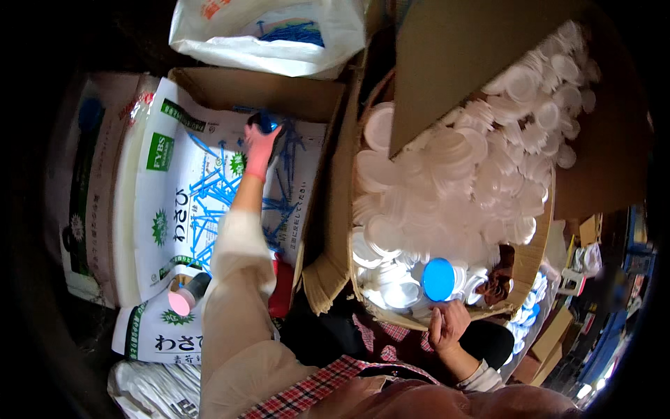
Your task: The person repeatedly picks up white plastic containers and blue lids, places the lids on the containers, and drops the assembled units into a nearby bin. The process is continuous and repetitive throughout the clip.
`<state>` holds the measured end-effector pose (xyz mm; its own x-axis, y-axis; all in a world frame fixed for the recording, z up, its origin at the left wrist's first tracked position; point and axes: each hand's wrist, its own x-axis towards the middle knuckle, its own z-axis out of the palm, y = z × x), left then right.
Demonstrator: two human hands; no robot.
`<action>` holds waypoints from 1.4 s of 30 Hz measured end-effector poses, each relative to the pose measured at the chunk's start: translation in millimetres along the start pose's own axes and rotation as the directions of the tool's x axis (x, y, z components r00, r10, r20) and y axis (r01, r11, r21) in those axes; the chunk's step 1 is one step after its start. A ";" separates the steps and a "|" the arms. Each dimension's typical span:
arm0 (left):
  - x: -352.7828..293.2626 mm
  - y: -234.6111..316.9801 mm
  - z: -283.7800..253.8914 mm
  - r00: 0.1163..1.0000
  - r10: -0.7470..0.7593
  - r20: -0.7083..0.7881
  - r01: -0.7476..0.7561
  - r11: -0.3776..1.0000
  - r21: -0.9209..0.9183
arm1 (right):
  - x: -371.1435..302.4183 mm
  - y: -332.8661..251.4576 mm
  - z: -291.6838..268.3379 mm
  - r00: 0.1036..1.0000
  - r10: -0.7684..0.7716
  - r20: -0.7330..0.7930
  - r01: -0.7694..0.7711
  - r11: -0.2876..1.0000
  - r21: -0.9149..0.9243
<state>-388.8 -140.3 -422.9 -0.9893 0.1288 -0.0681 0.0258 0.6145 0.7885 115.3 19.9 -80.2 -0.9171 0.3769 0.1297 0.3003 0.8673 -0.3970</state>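
My left hand (262, 150), in a pink glove, reaches into the far end of a paper-lined box (335, 105). Its fingers close around a dark round thing with blue on it (264, 123), whose kind I cannot make out. Thin blue plastic sticks (209, 190) lie scattered on the printed liner (157, 209) beside and below that hand. My bare right hand (450, 325) pinches a round blue disc (438, 279) by its near edge. The disc is above the front of a large carton (333, 279) heaped with white plastic discs (440, 181).
A raised cardboard flap (447, 63) covers part of the heap. Behind the lined box, a white sack (202, 35) holds more blue sticks. A black cylinder with a pink end (187, 296) lies at the liner's near side. A bag of white and blue discs (529, 311) stands right.
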 end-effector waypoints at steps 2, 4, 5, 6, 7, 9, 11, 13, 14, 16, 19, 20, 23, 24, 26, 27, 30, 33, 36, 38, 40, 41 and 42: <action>-84.9 84.9 -74.1 0.973 0.202 -0.115 -0.217 0.966 -0.143 | -4.7 2.9 3.4 0.998 -0.016 -0.063 0.016 1.000 0.011; -162.6 158.4 -142.9 0.950 0.308 -0.059 -0.311 0.900 -0.305 | -5.9 6.1 3.3 0.997 -0.023 -0.078 0.023 1.000 0.001; -194.0 179.6 -165.9 0.944 0.331 -0.009 -0.318 0.898 -0.304 | -6.1 5.7 3.2 0.996 -0.031 -0.085 0.031 0.999 0.007; -222.2 188.5 -176.7 0.923 0.374 0.094 -0.310 0.864 -0.397 | -5.3 5.6 2.0 0.995 -0.030 -0.097 0.032 0.999 0.012; -242.4 199.9 -186.4 0.889 0.420 0.184 -0.292 0.827 -0.480 | -3.1 3.6 1.7 0.993 -0.037 -0.110 0.040 0.999 0.023; -260.2 250.6 -197.9 0.623 0.689 0.371 -0.592 0.725 -0.352 | -0.1 2.3 3.5 0.989 -0.072 -0.127 0.076 0.997 0.027; -274.3 300.0 -190.4 0.388 0.786 0.481 -0.780 0.558 -0.283 | -2.7 2.2 3.9 0.986 -0.095 -0.135 0.098 0.995 0.016; -267.6 306.5 -187.6 0.351 0.812 0.466 -0.784 0.528 -0.328 | -10.8 3.4 7.6 0.981 -0.076 -0.178 0.076 0.997 -0.006; -254.5 304.9 -189.1 0.416 0.855 0.310 -0.783 0.510 -0.356 | -18.4 3.5 10.6 0.977 -0.053 -0.205 0.050 0.999 -0.020; -206.2 261.3 -176.6 0.700 0.706 0.109 -0.679 0.705 -0.205 | -17.9 -4.1 8.2 0.974 -0.046 -0.223 0.039 0.999 -0.036; -98.7 157.5 -136.4 0.898 0.434 -0.073 -0.408 0.883 0.232 | -13.2 1.3 5.3 0.989 -0.057 -0.134 0.051 0.998 -0.049; -63.5 112.6 -115.5 0.933 0.359 0.007 -0.343 0.887 0.310 | -10.3 0.5 5.0 0.989 -0.060 -0.136 0.059 0.998 -0.010; -5.2 90.5 -69.0 0.957 0.066 0.284 -0.203 0.849 0.487 | -12.8 2.9 5.6 0.992 -0.051 -0.112 0.047 0.998 -0.038; 5.0 87.1 -52.9 0.929 -0.052 0.365 -0.169 0.821 0.545 | -9.3 -0.1 4.5 0.995 -0.039 -0.094 0.038 0.999 -0.017; 13.4 79.5 -14.3 0.941 0.135 0.311 -0.300 0.759 0.578 | -6.1 -0.1 2.3 0.998 -0.027 -0.059 0.027 1.000 -0.008; 12.2 76.6 0.9 0.932 0.223 0.288 -0.356 0.716 0.600 | -4.9 -0.6 2.6 0.999 -0.022 -0.032 0.022 1.000 -0.005; 4.5 62.5 42.0 0.910 0.190 0.368 -0.389 0.700 0.599 | -1.2 5.2 3.5 1.000 -0.004 0.012 0.004 1.000 -0.028; -4.9 45.1 48.7 0.887 0.179 0.426 -0.432 0.648 0.627 | 1.0 2.6 7.9 1.000 0.004 0.013 -0.004 1.000 -0.001; -16.4 61.9 -2.5 0.942 0.183 0.281 -0.319 0.750 0.580 | -2.0 0.2 7.9 0.999 0.033 0.026 -0.034 0.999 0.022; -31.9 89.3 -81.3 0.956 0.281 0.085 -0.278 0.770 0.574 | 1.2 -1.4 6.3 0.999 0.040 0.026 -0.041 0.999 0.029; -35.6 96.2 -185.2 0.928 0.356 -0.110 -0.189 0.703 0.685 | -3.2 -1.0 5.0 0.998 0.056 0.039 -0.057 0.998 0.025; -31.0 94.6 -230.6 0.925 0.325 -0.194 -0.075 0.661 0.747 | -4.3 0.3 4.8 0.999 0.024 0.023 -0.023 0.999 -0.038; -21.4 80.3 -273.8 0.804 0.506 -0.312 -0.145 0.676 0.723 | -4.6 2.1 3.5 0.999 0.023 0.037 -0.022 1.000 -0.017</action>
<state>-404.8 -306.8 -190.7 -0.8270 0.1720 0.5353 0.2648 0.9590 0.1009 119.3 18.8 -84.8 -0.9192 0.3842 0.0865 0.3251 0.8642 -0.3841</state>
